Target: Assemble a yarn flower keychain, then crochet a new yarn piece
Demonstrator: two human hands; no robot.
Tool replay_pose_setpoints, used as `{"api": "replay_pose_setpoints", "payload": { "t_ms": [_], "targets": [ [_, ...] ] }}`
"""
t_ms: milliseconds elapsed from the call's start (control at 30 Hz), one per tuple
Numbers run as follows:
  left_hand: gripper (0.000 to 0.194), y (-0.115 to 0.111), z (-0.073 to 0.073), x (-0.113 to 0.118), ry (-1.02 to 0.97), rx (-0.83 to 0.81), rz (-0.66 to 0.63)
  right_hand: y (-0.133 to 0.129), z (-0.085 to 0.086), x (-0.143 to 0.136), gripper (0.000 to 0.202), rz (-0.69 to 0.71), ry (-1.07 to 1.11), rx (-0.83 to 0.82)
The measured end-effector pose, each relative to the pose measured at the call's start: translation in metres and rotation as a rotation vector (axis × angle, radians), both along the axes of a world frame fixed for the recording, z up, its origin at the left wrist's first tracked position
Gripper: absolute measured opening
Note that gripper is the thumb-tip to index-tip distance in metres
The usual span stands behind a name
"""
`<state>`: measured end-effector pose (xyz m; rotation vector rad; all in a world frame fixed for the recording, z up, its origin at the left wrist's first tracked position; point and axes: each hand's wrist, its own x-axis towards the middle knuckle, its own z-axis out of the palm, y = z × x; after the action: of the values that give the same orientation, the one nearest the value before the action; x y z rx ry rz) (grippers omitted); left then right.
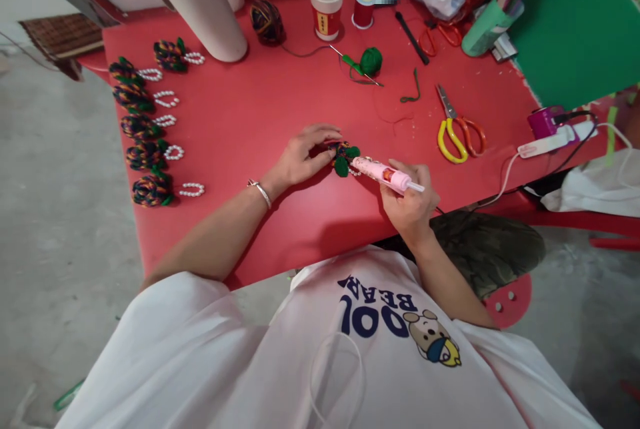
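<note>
On the red table, my left hand has its fingers closed on the left side of a small yarn piece with green leaf-like parts. My right hand is wrapped round a pink glue gun with a clear stick poking out of its rear end. The gun's front end touches or hangs just over the green parts. White beads show partly below the nozzle. Where exactly the tip meets the yarn is too small to tell.
Several yarn pieces with bead loops line the left edge. Behind are a yarn ball, a paper cup, a thread spool, green yarn and a crochet hook. Scissors and a power strip lie right.
</note>
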<state>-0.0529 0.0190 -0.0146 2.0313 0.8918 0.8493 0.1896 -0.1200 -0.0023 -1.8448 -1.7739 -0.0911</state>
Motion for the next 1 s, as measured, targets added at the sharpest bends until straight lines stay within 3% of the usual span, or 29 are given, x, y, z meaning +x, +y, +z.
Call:
{"api": "replay_pose_setpoints", "payload": {
  "t_ms": [567,1000],
  "targets": [
    [0.033,-0.006,-0.007,0.02,0.062,0.038,0.21,0.005,-0.007,-0.004,0.034,-0.026,-0.014,-0.054],
    [0.03,-0.005,-0.008,0.02,0.047,0.054,0.199,-0.001,-0.012,0.01,0.032,0.021,-0.047,0.029]
  ]
}}
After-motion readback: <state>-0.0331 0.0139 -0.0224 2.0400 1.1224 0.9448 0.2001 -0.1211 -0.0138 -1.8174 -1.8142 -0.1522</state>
